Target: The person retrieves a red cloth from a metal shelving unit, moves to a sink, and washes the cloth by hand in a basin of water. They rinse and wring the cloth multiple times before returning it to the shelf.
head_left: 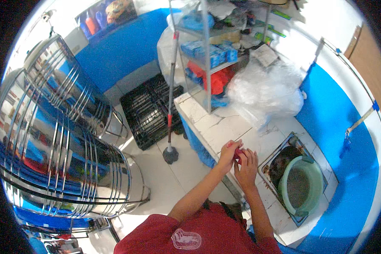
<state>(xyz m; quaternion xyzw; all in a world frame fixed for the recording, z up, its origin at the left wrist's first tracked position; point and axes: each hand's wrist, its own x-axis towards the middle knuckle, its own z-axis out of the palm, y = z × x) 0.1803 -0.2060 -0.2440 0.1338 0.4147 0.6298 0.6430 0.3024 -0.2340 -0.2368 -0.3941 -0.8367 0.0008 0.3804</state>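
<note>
Above the edge of a white marbled tile counter (209, 124), my two hands come together. Between their fingers is a small, soft-looking dark pink thing (238, 157), mostly covered, so its kind does not show. My left hand (227, 155) is closed at its left side, with a bit of pink also showing near the fingertips. My right hand (247, 169) has its fingers curled over it from the right. Just right of them, a pale green plastic basin (318, 189) with greyish liquid stands tilted in a dirty sink (264, 170).
A large clear plastic bag (264, 95) sits on the counter beside a metal shelf rack (207, 63) with blue boxes. A mop (170, 106) leans near black plastic crates (135, 103). Big shiny metal cylinders (114, 175) line the left. A tap (347, 137) projects from the right wall.
</note>
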